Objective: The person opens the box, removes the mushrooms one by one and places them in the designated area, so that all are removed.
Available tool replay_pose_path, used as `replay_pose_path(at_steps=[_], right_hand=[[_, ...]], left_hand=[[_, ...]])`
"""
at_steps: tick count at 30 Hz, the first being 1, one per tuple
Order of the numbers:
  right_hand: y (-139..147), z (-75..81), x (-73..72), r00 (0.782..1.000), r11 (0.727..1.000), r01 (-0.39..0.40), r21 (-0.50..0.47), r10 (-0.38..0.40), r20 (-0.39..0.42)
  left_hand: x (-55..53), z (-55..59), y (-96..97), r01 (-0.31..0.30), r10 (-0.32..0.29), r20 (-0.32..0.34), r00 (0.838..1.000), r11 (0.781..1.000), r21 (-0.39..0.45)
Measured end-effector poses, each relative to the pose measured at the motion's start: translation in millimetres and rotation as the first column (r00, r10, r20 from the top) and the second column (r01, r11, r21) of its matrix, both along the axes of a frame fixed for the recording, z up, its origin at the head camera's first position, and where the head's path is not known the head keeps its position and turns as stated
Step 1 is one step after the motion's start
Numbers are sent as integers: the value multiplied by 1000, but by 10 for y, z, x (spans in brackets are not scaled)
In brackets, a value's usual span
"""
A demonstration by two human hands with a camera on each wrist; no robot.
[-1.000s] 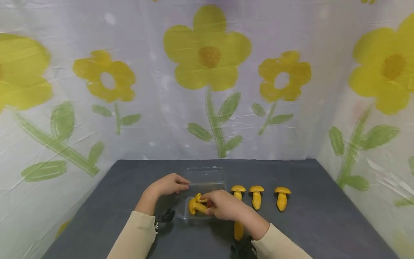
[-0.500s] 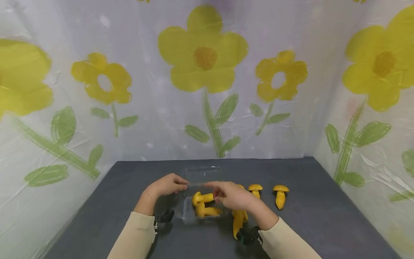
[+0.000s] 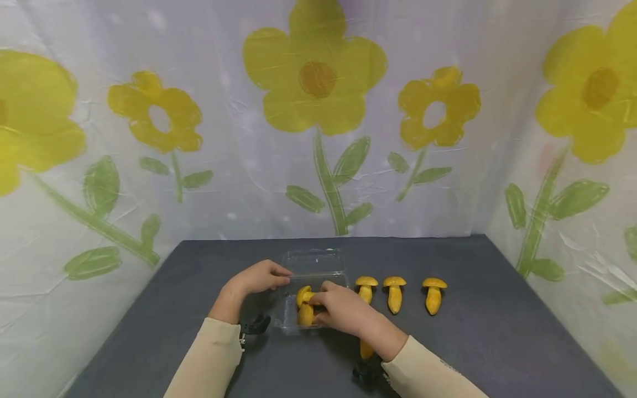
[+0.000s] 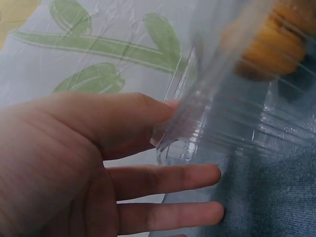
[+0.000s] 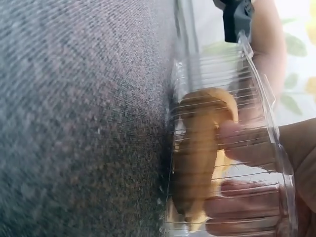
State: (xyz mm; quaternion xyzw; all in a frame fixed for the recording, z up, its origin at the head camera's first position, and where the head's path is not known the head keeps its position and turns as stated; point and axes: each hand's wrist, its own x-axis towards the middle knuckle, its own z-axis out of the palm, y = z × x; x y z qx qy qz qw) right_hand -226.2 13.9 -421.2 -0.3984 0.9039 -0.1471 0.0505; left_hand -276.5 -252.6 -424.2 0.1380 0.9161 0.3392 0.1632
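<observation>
From far off, I see a yellow stem (image 3: 366,350) nearest me, under the right wrist. Past it, the right hand (image 3: 344,313) curls its fingers and thumb on a yellow mushroom (image 5: 197,153) inside the clear box (image 3: 287,316). The left hand (image 3: 257,277) pinches the box's edge. I think the step is settling the mushrooms, so I'd go slowly, press softly (the thin plastic may bend) and hold the box steady. Three more mushrooms (image 3: 395,296) lie to its right; its lid (image 3: 314,260) is open behind. From the head, the right hand hides the stems; the right wrist view shows fingertips on one mushroom through the ribbed side. Only the left wrist view clearly shows two left fingers (image 4: 168,216) out straight, off the box.
</observation>
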Motion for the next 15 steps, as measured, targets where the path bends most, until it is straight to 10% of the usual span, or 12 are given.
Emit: replay_pose_path(at_steps=[8,15], right_hand=[[40,-60,-35,953,989,148,-17,-148,-265],[64,-102,-30,953,976,218,19,-209,-220]], left_hand=[[12,45,48,-3,3,2,1000,1000,-15],[8,18,86,-6,6,9,1000,1000,-19]])
